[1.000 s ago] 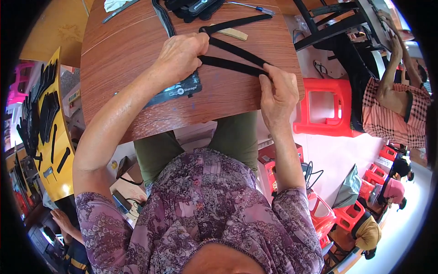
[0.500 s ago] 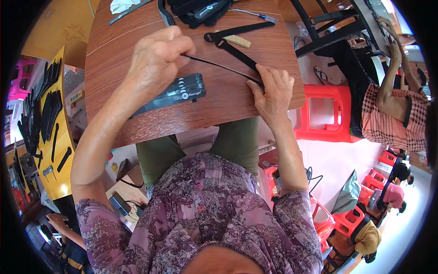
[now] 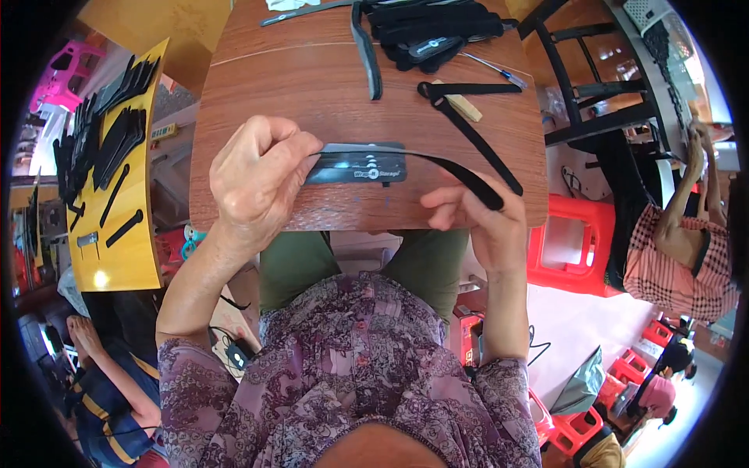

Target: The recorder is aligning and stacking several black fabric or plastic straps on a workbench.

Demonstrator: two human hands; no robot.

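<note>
My left hand (image 3: 261,175) is closed, pinching one end of a black strap (image 3: 451,164) between thumb and fingers. The strap arches to the right over the table's near part. Its free end lies against my right hand (image 3: 488,218), whose fingers are apart and bent, not closed round it. Beneath the strap is a small stack of dark, flat strips (image 3: 359,173) with white print, partly hidden by my left hand. Two more black straps with looped ends, one pointing right (image 3: 484,89) and one slanting toward me (image 3: 480,144), lie beyond my right hand by a small wooden block (image 3: 466,108).
On the wooden table (image 3: 273,86), a pile of black straps (image 3: 437,27) and a slim blue-handled tool (image 3: 511,78) lie at the back. A yellow board (image 3: 144,226) with black straps stands left. A red stool (image 3: 573,246) is right; other people sit at both sides.
My right hand has loosened its pinch and turned, with its fingers now apart. The strap, taut before, now bows. My left hand has come lower, and the view has shifted.
</note>
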